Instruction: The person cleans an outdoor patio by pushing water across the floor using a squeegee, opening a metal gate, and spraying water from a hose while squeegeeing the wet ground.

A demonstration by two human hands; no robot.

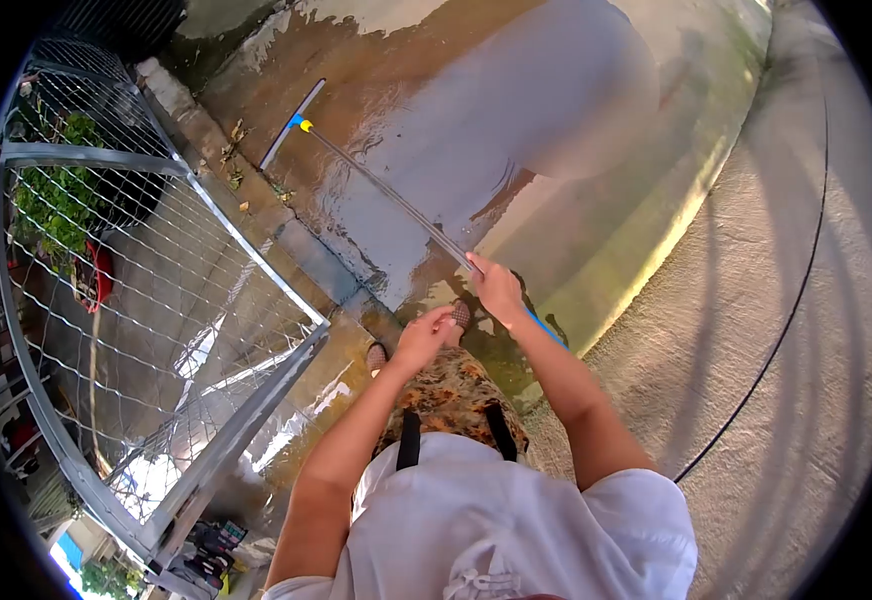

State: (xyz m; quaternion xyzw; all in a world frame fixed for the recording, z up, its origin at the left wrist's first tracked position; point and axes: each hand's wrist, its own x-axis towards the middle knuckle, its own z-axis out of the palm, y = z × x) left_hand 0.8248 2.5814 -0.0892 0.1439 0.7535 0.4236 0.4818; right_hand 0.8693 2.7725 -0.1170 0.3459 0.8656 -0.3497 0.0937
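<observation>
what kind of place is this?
Probably an outdoor yard or side passage, perhaps at a home. A wet paved floor runs between a rough, sunlit wall and a metal mesh fence or gate, with a leafy plant in a red pot beyond the mesh.

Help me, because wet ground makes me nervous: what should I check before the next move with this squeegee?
1. Right hand gripping the pole: ok.
2. Left hand on the pole: not ok, it is off it.
3. Squeegee head joined to the pole: ok, at the yellow collar.
4. Head pressed evenly against the floor: cannot tell from above.
5. Dry ground ahead of the feet: not ok, it is wet.
6. Pole apart from the mesh gate: ok.
</observation>
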